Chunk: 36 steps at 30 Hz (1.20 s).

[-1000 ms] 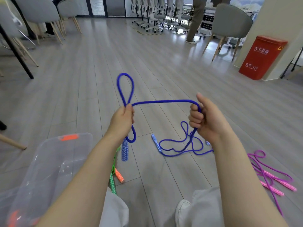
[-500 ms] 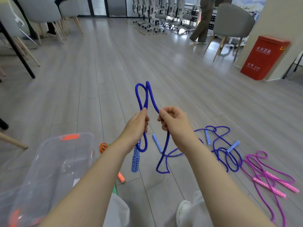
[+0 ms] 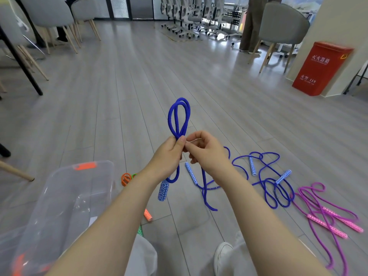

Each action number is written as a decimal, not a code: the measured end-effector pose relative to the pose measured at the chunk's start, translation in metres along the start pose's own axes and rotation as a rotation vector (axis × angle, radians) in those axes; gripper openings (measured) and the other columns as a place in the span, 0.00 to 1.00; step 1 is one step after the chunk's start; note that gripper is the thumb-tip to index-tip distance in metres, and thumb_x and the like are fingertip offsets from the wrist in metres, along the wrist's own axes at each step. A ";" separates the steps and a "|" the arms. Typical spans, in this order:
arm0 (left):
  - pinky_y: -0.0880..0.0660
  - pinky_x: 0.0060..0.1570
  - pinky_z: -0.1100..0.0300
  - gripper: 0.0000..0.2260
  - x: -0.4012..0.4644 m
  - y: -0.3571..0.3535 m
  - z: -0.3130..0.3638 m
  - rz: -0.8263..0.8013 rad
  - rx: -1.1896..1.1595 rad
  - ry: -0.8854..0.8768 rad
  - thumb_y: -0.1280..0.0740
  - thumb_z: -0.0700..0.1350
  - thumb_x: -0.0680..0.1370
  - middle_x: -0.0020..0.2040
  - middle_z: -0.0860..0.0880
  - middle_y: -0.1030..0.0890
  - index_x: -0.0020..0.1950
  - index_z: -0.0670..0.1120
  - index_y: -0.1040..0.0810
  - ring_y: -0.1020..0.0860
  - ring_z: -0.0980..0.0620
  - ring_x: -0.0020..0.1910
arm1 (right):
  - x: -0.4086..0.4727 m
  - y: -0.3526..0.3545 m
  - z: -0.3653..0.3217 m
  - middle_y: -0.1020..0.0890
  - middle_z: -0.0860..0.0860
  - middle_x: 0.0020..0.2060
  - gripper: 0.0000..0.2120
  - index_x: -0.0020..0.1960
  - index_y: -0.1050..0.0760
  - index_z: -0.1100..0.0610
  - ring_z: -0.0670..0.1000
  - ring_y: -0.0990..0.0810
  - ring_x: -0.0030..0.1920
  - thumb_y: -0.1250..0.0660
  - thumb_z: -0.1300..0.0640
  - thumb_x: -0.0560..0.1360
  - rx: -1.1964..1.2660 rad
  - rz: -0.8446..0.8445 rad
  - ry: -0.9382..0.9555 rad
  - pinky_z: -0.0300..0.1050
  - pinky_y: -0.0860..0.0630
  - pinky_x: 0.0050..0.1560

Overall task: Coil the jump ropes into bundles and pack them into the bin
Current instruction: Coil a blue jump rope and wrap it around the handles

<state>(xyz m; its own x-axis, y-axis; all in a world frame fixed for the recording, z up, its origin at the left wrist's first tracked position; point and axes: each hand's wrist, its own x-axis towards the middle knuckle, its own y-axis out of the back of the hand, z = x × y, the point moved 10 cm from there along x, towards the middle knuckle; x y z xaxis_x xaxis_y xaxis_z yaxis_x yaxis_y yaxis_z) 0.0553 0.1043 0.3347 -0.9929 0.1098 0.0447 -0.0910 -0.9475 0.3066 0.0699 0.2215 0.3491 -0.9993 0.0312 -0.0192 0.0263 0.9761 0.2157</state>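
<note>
An office: rolling desk chairs (image 3: pixel 191 14), grey wood-look floor (image 3: pixel 139 86), red fire-extinguisher box (image 3: pixel 320 68).

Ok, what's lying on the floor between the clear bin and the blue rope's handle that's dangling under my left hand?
In the head view, a small orange rope loop lies between the clear bin and the dangling handle; otherwise bare floor.

two hands are in view, a left hand (image 3: pixel 169 154) and a right hand (image 3: pixel 207 152); two blue jump ropes, one held blue rope (image 3: pixel 178 116) and one loose blue rope (image 3: pixel 268 184) on the floor; four blue patterned handles show; one purple rope (image 3: pixel 318 208) with two pink handles; one clear bin (image 3: pixel 65 196); one red box (image 3: pixel 322 68); one white shoe (image 3: pixel 223 253); parts of an orange rope (image 3: pixel 126 179) and a green one show, too hidden to count fully
</note>
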 end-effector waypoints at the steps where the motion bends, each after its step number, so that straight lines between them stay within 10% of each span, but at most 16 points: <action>1: 0.27 0.44 0.55 0.14 0.001 0.003 0.000 0.026 0.002 -0.002 0.46 0.53 0.84 0.39 0.50 0.24 0.50 0.47 0.25 0.26 0.52 0.40 | 0.001 0.001 0.002 0.16 0.51 0.38 0.06 0.52 0.25 0.56 0.44 0.22 0.34 0.33 0.56 0.77 -0.043 -0.017 -0.017 0.40 0.21 0.37; 10: 0.30 0.31 0.62 0.13 0.007 0.093 -0.043 0.630 -0.714 0.195 0.46 0.47 0.84 0.31 0.52 0.25 0.41 0.47 0.31 0.31 0.55 0.26 | 0.002 0.067 0.010 0.20 0.46 0.30 0.05 0.44 0.21 0.53 0.46 0.27 0.32 0.34 0.55 0.76 -0.295 0.006 -0.093 0.42 0.28 0.39; 15: 0.26 0.38 0.59 0.15 0.010 0.080 -0.028 0.464 -0.479 0.135 0.46 0.47 0.84 0.47 0.47 0.17 0.43 0.46 0.23 0.28 0.54 0.33 | -0.003 0.079 0.006 0.18 0.47 0.35 0.07 0.46 0.20 0.51 0.48 0.28 0.36 0.36 0.61 0.76 -0.275 0.068 -0.086 0.45 0.30 0.39; 25: 0.28 0.50 0.60 0.10 0.008 0.026 0.000 0.109 0.041 -0.026 0.44 0.48 0.84 0.42 0.54 0.18 0.51 0.49 0.24 0.22 0.56 0.47 | -0.007 0.023 -0.005 0.18 0.44 0.36 0.06 0.50 0.19 0.52 0.38 0.25 0.32 0.35 0.55 0.78 -0.307 -0.146 0.001 0.33 0.30 0.36; 36: 0.23 0.49 0.62 0.13 -0.012 -0.025 0.007 -0.273 -0.182 0.048 0.45 0.50 0.84 0.44 0.47 0.16 0.54 0.47 0.22 0.18 0.52 0.46 | -0.005 0.031 -0.015 0.16 0.51 0.39 0.03 0.50 0.21 0.56 0.41 0.18 0.39 0.32 0.60 0.77 -0.133 -0.033 0.081 0.29 0.28 0.34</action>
<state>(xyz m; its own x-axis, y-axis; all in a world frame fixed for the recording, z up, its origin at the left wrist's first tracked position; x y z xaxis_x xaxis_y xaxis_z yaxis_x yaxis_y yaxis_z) 0.0703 0.1289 0.3334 -0.9321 0.3569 -0.0615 -0.3620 -0.9236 0.1262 0.0757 0.2480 0.3703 -0.9985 -0.0228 0.0493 -0.0045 0.9390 0.3438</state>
